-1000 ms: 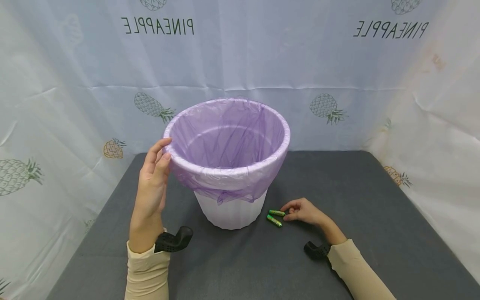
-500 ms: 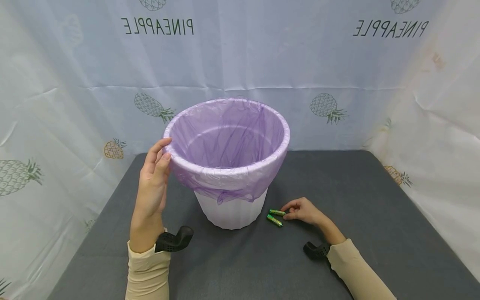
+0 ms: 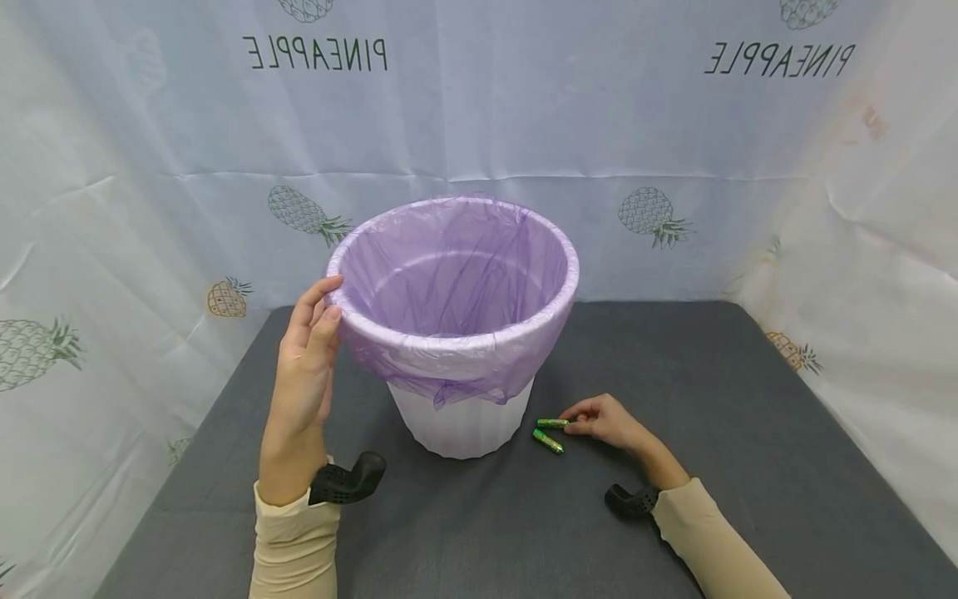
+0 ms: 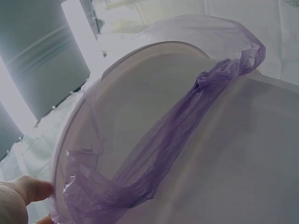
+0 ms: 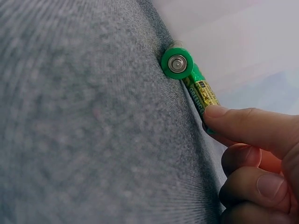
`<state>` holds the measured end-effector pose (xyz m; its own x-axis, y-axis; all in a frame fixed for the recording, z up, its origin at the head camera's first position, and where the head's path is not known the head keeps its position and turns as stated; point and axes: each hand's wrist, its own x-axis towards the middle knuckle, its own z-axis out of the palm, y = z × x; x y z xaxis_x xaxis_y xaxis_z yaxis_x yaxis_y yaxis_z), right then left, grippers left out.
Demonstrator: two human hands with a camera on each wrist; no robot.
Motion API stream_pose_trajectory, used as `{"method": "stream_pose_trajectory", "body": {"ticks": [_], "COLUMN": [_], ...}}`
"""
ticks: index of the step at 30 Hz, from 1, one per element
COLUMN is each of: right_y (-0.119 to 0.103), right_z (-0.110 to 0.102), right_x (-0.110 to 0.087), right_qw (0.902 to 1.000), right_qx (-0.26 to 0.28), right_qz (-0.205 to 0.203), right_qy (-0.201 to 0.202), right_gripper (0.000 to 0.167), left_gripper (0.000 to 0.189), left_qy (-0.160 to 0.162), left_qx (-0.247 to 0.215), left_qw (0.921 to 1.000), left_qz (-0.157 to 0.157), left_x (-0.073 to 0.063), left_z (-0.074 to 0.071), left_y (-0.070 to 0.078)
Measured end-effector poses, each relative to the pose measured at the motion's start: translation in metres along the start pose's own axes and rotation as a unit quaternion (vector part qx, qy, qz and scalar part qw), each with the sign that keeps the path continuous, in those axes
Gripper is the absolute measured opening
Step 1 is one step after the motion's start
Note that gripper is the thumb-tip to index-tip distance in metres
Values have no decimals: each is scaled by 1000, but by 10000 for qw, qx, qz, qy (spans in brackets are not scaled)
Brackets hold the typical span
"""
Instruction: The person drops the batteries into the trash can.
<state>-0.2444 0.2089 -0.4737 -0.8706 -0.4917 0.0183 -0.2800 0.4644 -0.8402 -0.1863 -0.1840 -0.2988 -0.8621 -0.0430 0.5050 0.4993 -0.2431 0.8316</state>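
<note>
A white trash can (image 3: 464,424), lined with a thin purple bag (image 3: 456,299) folded over its rim, stands upright on the dark table. My left hand (image 3: 299,366) holds the can's rim at the left, thumb and fingers against the bagged edge. In the left wrist view its thumb (image 4: 35,189) meets that rim. To the right of the can, my right hand (image 3: 609,423) pinches one end of a green battery (image 3: 552,423) between thumb and index finger. A second green battery (image 3: 549,441) lies just in front of it. The right wrist view shows the pinched battery (image 5: 203,93) partly behind the other battery (image 5: 177,63).
A dark grey cloth covers the table (image 3: 711,399). White curtain (image 3: 479,108) with pineapple prints hangs behind and at both sides. Black wrist mounts sit on the left wrist (image 3: 348,480) and the right wrist (image 3: 631,501).
The right thumb and index finger have closed on the rear battery, which has turned slightly. The left hand, the can and the front battery look the same.
</note>
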Motion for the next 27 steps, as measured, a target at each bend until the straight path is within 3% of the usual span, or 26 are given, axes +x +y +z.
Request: {"method": "stream_pose_trajectory", "body": {"ticks": [27], "right_y": [-10], "right_z": [-12], "right_x": [-4], "right_qw": [9994], "right_qx": [86], "right_qz": [-134], "right_qy": [300], "right_gripper": [21], "left_gripper": [31], "left_qy": [141], "left_qx": [74], "left_qw": [9998], "left_qz": [-106], "left_x": [-1], "left_z": [1], "left_y": [1]}}
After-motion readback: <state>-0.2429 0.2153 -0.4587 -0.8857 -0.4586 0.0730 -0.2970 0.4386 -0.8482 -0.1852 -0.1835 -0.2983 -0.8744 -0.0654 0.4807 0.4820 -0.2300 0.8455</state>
